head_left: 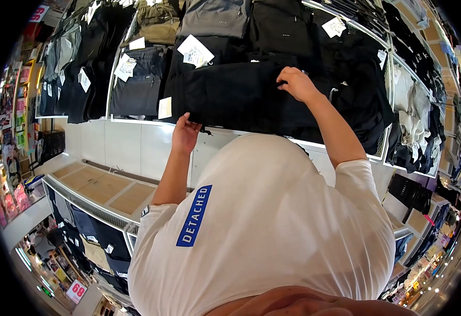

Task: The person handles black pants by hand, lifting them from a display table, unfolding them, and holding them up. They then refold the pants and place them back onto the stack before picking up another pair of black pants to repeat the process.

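Observation:
Black folded trousers [230, 92] lie lengthwise along the front of the rack, over other dark garments. At their lower left edge, my left hand [187, 134] pinches the cloth between thumb and fingers. My right hand [296, 84] is at their upper right part, thumb and fingertips drawn together on the black fabric; whether cloth is between them is hard to tell. A cream tag [164, 107] hangs at the left end of the trousers, and a white tag [195, 51] lies just above them.
Dark grey trousers [136, 95] are stacked to the left, with black ones [279, 29] behind. White wire dividers [390, 105] separate the stacks. A lower rack with wooden panels [101, 184] stands at the left, and light garments [412, 116] lie at the right.

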### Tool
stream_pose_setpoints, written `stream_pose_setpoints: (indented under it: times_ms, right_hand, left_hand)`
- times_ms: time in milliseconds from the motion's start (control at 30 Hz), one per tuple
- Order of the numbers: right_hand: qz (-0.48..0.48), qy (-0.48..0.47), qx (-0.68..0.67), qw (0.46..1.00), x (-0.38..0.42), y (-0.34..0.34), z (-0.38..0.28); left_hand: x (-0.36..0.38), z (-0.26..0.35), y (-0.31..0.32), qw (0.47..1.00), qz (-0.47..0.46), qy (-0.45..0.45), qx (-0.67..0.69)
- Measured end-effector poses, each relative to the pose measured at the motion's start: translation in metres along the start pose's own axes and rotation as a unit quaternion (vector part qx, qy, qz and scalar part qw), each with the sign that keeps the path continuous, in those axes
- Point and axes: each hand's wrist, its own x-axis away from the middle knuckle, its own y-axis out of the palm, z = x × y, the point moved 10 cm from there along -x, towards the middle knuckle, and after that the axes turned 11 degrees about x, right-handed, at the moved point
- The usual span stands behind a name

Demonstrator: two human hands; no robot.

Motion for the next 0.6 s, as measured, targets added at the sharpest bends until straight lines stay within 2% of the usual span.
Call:
stream_pose_setpoints:
  times_ms: [67,167,233,300,333,367,467,533,600]
  right_hand:
    - [0.008,-0.111,-0.06,0.992,-0.004,0.0,-0.021]
    - [0.045,-0.119,0.009,0.992,-0.009,0.01,-0.032]
    - [0.06,-0.081,0.047,0.994,-0.008,0.007,-0.037]
    - [0.209,0.005,0.051,0.977,0.004,-0.019,-0.028]
    - [0.257,0.011,0.048,0.965,0.015,-0.03,-0.029]
    - [0.257,0.016,0.048,0.965,0.024,-0.029,-0.028]
    - [0.254,0.087,-0.063,0.961,0.056,-0.016,-0.002]
    - [0.142,0.146,-0.213,0.956,0.075,0.013,0.009]
    - [0.056,0.19,-0.358,0.912,0.09,0.032,0.006]
  left_hand:
    - [0.0,-0.001,0.006,1.0,0.0,0.005,0.02]
    - [0.005,-0.004,0.025,1.0,-0.016,0.012,0.001]
    - [0.012,-0.004,0.042,0.999,-0.032,0.017,0.006]
    - [0.019,-0.004,0.053,0.999,-0.042,0.032,-0.012]
    - [0.025,-0.002,0.059,0.997,-0.051,0.049,-0.028]
    - [0.031,-0.006,0.063,0.997,-0.052,0.045,-0.03]
    - [0.051,0.005,0.091,0.982,-0.057,0.143,-0.112]
    - [0.052,0.004,0.102,0.974,-0.063,0.163,-0.147]
    - [0.062,0.004,0.13,0.952,-0.054,0.22,-0.208]
